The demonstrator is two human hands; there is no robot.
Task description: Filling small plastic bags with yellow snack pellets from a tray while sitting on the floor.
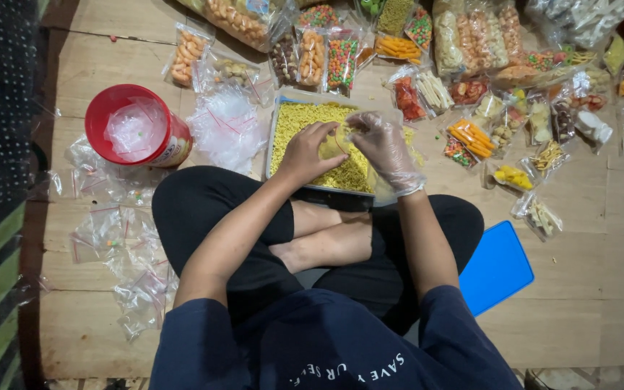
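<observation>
Left hand [314, 149], bare, closed around a small clear bag [335, 143] of yellow snack, held over the tray of yellow crumbs [294, 119]; right hand [386, 146], in a clear plastic glove, pinching the bag's top edge. Tray sits on the wooden floor [579, 253] before crossed legs; red tub [136, 127] to its left, blue lid [496, 266] by the right knee; filled snack packets [471, 137] well spread beyond.

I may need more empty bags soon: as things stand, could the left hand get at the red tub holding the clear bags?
Probably yes. The left hand is over the tray of yellow snack, and the red tub stands open on that side; only a loose pile of clear bags lies between.
</observation>
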